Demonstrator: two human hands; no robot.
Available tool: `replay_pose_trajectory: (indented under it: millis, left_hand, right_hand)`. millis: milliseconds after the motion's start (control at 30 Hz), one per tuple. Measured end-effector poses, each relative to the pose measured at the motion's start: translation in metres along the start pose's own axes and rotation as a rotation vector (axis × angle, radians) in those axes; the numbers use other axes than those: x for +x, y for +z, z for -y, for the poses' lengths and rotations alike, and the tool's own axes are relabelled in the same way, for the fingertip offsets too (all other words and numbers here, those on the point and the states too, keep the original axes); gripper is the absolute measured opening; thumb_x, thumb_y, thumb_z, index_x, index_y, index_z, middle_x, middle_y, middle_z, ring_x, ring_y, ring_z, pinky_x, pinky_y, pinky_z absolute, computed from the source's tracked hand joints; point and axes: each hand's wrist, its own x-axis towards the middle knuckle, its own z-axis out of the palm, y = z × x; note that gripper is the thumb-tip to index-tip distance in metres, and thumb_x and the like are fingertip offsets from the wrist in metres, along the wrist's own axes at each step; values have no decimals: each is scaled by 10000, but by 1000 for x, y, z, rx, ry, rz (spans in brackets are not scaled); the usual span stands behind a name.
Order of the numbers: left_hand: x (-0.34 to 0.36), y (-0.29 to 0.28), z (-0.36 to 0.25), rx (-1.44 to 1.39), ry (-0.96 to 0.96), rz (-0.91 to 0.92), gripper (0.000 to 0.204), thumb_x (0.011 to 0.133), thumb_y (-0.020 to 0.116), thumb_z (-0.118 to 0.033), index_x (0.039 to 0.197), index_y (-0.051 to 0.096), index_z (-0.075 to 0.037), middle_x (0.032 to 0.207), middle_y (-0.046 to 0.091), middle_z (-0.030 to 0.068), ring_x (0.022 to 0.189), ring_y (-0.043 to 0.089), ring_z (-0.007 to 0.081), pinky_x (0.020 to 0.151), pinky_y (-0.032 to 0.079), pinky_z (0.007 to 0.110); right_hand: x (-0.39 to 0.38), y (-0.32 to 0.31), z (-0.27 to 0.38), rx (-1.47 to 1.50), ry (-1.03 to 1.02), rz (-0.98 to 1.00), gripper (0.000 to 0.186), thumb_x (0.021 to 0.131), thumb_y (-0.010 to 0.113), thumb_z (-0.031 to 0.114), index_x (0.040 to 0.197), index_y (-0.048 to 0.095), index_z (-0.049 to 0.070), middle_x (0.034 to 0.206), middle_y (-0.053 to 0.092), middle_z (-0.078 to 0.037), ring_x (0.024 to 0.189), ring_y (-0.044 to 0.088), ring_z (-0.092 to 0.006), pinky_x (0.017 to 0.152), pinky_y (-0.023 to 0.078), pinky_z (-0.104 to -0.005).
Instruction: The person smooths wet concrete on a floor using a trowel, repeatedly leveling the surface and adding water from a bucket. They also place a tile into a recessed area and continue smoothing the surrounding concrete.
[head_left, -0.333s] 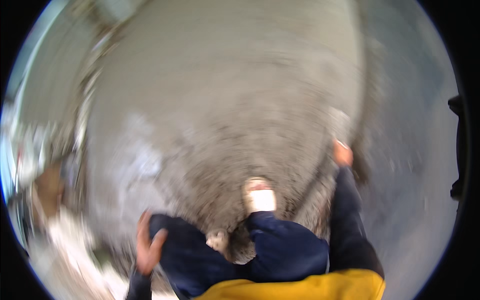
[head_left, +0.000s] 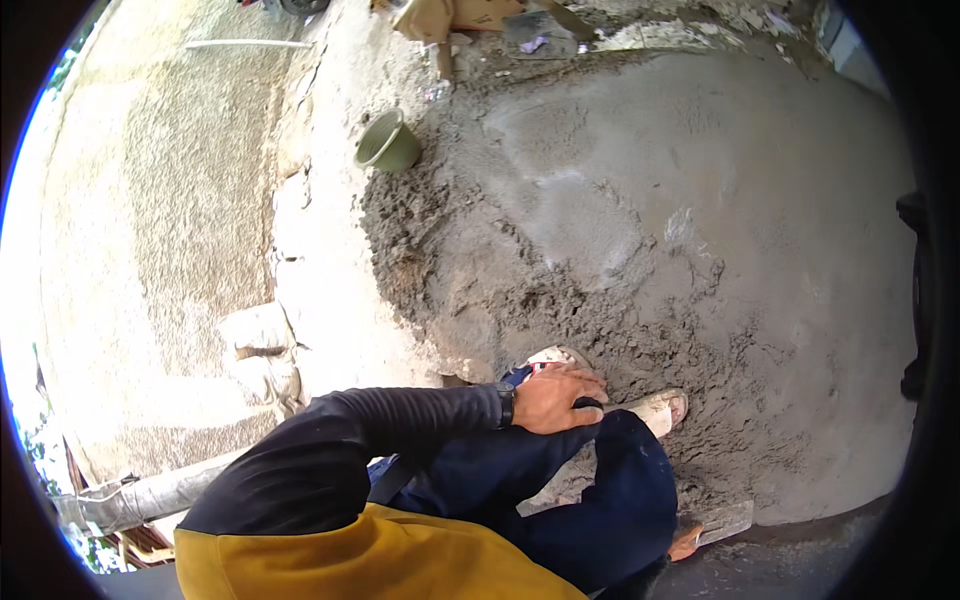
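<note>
My left hand (head_left: 555,398), with a dark watch (head_left: 505,402) at its wrist, lies across my bent left leg in dark blue trousers (head_left: 635,470). Its fingers are stretched out, and something small and dark shows by the thumb. Low on the right, partly behind my knee, my right hand (head_left: 685,541) grips a flat, cement-smeared float (head_left: 727,522). The float's blade lies at the near edge of the grey wet mortar (head_left: 800,350). Rough, crumbly mortar (head_left: 590,315) surrounds my pale, dirty shoes, one sandal (head_left: 660,410) showing toes.
A green bucket (head_left: 390,142) stands tilted beside a mortar heap (head_left: 405,220). Cardboard (head_left: 470,14) and scraps lie at the far edge. On the left rise a rough wall (head_left: 190,190) and sacks (head_left: 262,345); a pipe (head_left: 150,495) lies lower left.
My view has swung to the left, bringing the bucket and wall into sight. My left hand still rests on my leg; my right hand keeps the float at the mortar's edge.
</note>
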Motion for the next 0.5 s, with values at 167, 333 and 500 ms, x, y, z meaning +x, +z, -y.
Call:
replay_pose_trajectory:
  millis: [167,333,500]
  left_hand:
    - [-19,-67,144,83,-282,-95,670,989,597,-533,1515,508,-128,1615,414,167,1538,306,407,1208,269,663]
    - [-184,-128,134,128,-477,-163,885,948,623,-626,1631,326,-150,1689,177,294,1534,212,550,1192,275,703]
    - [-443,-127,39,83,-586,236,833,955,550,-677,1589,449,-145,1744,138,173,1564,16,575,1085,168,887]
  right_hand:
    - [-16,122,246,-97,25,350,683,986,680,443,1430,515,-49,1292,623,-289,1080,633,-448,864,516,-580]
    - [-108,95,491,-26,-276,631,601,940,738,334,1397,544,-5,1232,681,-247,1091,661,-451,915,503,-559]
    - [-309,-48,633,-33,-747,698,571,898,757,218,1379,543,-4,1209,703,-242,1131,682,-419,963,518,-486]
